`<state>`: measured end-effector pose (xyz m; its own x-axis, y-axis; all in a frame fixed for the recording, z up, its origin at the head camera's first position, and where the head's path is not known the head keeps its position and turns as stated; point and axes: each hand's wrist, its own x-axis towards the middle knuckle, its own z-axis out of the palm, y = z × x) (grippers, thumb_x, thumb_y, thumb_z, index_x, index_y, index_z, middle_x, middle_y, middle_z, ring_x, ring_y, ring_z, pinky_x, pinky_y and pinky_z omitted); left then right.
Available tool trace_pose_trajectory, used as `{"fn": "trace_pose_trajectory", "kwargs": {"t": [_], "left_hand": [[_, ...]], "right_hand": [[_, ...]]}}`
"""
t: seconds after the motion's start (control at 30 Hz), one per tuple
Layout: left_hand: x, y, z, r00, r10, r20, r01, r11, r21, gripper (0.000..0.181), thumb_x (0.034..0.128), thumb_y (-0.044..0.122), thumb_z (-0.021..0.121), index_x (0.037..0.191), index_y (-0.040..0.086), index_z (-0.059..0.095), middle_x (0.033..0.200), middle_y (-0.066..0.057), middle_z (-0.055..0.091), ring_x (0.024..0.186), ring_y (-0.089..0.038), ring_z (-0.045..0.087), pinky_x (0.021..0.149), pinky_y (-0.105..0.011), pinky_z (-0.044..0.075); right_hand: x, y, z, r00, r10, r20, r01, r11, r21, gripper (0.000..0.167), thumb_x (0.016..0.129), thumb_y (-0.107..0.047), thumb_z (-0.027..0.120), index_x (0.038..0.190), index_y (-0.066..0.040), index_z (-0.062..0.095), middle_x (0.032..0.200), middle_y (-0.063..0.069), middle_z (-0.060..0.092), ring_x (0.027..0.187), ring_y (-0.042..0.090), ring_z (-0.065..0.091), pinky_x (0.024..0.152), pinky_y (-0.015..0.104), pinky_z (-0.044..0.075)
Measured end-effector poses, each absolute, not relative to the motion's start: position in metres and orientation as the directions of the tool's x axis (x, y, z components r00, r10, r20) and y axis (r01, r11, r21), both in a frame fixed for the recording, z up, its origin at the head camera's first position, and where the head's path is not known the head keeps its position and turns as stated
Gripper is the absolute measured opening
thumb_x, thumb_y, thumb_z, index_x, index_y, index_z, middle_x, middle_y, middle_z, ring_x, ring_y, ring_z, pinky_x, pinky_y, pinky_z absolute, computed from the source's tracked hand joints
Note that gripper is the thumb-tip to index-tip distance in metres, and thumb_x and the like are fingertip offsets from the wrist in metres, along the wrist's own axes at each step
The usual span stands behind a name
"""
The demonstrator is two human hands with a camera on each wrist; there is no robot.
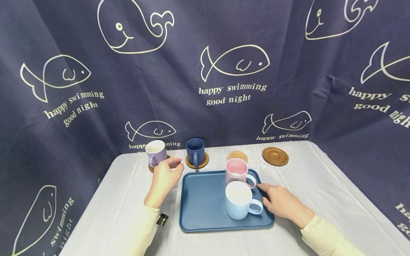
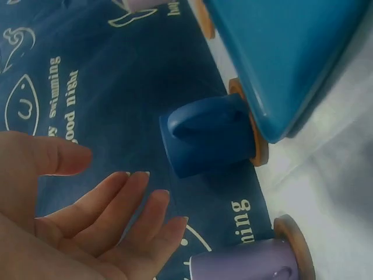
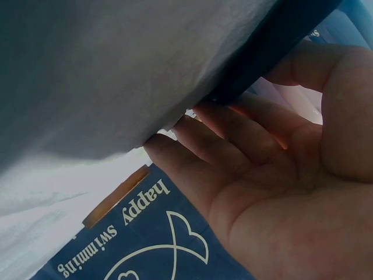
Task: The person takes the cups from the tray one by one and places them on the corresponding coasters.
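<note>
My left hand (image 1: 165,176) is raised near the purple mug (image 1: 156,153), its fingers loosely bent with nothing between them. In the left wrist view, a space lies between its fingertips and the blue mug (image 2: 210,137). My right hand (image 1: 285,202) rests at the right rim of the blue tray (image 1: 205,202), fingers nearly straight. The right wrist view shows its thumb and fingertips at the dark tray edge (image 3: 268,46). On the tray's right half stand a pink mug (image 1: 236,171) and, in front of it, a light blue mug (image 1: 238,201), handles to the right.
The purple and blue mugs stand on wooden coasters at the back left. Behind the tray lie a light wooden coaster (image 1: 238,155) and a darker round one (image 1: 275,156). A white cloth (image 1: 125,206) covers the table; a dark blue printed curtain (image 1: 192,117) hangs behind.
</note>
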<state>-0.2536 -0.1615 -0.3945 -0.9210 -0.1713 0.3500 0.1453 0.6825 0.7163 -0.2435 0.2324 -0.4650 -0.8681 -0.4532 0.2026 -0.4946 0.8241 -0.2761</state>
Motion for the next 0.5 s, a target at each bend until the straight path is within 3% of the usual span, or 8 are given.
{"fn": "trace_pose_trajectory", "kwargs": {"t": [0.37,0.5], "left_hand": [[-0.245,-0.152,-0.421,-0.947,-0.076,0.312,0.147,0.760,0.633,0.026,0.0912,0.018,0.067,0.112,0.007,0.079,0.111,-0.013,0.077,0.108,-0.033,0.072,0.091,-0.051,0.057],[-0.240,-0.151,-0.428,-0.950,-0.036,0.311,0.158,0.802,0.576,0.027,0.0908,0.014,0.067,0.113,0.005,0.078,0.112,-0.013,0.077,0.104,-0.033,0.072,0.090,-0.051,0.057]], "right_hand": [[-0.243,0.232,-0.467,-0.874,-0.452,0.180,-0.486,0.826,-0.285,0.046,0.088,-0.011,0.071,0.131,0.004,0.067,0.124,0.019,0.072,0.112,0.040,0.070,0.095,0.054,0.056],[-0.245,0.233,-0.468,-0.872,-0.451,0.189,-0.488,0.826,-0.283,0.046,0.088,-0.010,0.071,0.131,0.003,0.067,0.124,0.019,0.072,0.112,0.040,0.070,0.095,0.054,0.056]]}}
